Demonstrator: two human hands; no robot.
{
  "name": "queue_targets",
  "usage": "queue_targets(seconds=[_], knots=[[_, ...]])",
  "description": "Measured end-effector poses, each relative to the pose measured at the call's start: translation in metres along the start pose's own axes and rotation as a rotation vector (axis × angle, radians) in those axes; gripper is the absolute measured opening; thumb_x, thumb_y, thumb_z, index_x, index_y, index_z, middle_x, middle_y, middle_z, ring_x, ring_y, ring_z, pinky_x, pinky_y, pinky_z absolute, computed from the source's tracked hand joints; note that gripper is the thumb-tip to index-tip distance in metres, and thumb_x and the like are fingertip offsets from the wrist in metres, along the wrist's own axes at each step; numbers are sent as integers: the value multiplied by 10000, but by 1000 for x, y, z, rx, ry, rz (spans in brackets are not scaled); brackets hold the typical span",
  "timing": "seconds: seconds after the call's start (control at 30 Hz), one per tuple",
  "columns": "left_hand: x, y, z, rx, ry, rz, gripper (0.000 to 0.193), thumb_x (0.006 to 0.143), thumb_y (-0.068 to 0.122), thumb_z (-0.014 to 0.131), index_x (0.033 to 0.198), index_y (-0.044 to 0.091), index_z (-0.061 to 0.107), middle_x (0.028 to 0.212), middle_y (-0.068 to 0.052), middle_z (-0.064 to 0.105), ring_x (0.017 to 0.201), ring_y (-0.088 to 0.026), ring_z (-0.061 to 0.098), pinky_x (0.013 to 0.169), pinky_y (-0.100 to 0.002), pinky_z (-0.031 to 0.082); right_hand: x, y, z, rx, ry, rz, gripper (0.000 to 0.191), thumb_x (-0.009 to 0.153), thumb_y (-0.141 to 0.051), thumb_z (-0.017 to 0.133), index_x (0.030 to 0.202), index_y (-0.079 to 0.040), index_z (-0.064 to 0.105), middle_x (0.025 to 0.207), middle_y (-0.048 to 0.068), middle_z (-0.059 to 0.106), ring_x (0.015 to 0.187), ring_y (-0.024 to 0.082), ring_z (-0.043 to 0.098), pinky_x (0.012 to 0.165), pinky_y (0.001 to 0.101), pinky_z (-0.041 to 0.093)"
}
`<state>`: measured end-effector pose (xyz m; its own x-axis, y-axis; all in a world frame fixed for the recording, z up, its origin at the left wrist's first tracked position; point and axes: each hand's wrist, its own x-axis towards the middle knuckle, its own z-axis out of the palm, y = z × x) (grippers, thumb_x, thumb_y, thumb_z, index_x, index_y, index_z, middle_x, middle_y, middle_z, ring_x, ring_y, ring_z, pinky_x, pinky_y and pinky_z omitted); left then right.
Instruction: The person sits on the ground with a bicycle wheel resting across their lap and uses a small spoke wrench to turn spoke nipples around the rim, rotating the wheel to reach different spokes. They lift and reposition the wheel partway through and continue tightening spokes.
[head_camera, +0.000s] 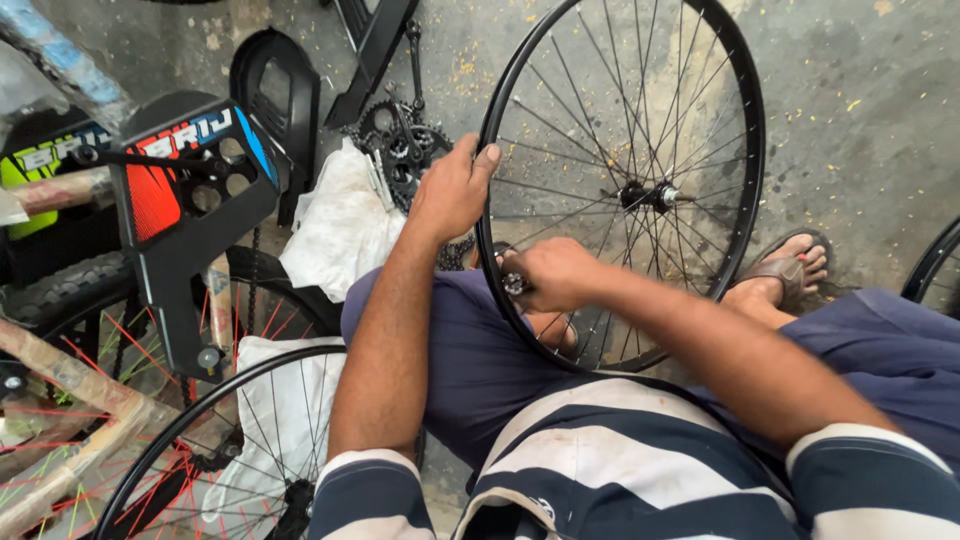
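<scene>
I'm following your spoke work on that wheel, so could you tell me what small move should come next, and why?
Probably a small turn of the tool at the rim: the right hand already pinches it there, and the left hand steadies the rim's edge.

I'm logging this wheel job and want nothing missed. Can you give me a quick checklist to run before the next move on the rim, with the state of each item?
1. Left hand steadying the wheel rim: ok, it grips the rim's edge.
2. Right hand on a small tool at the rim: ok, closed on it; tool type cannot tell.
3. Wheel braced against the knee: ok.
4. Hub and spokes intact: cannot tell.
5. Sandalled foot apart from the rim: cannot tell.
</scene>
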<state>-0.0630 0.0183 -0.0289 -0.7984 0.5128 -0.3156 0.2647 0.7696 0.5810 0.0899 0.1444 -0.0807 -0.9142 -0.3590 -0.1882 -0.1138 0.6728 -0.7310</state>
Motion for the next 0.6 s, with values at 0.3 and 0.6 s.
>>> queue_targets(seconds=[0.3,0.6], knots=[[1,12,-9,-13,-36,-48,516,1011,506,458,1271,78,583,1078,-293,699,1092,-502,631,898,-560,486,-15,-11,15,-321,398,-341,199,807,-189,762,955,-90,675,982,133,749,869,308,708,777,441,543],[0,6,-6,-6,-1,24,493,1020,500,464,1222,71,597,1085,-298,690,1070,-515,620,883,-571,476,2,15,-41,240,-174,-161,449,828,-286,746,1238,-120,671,947,136,756,852,308,729,751,448,570]])
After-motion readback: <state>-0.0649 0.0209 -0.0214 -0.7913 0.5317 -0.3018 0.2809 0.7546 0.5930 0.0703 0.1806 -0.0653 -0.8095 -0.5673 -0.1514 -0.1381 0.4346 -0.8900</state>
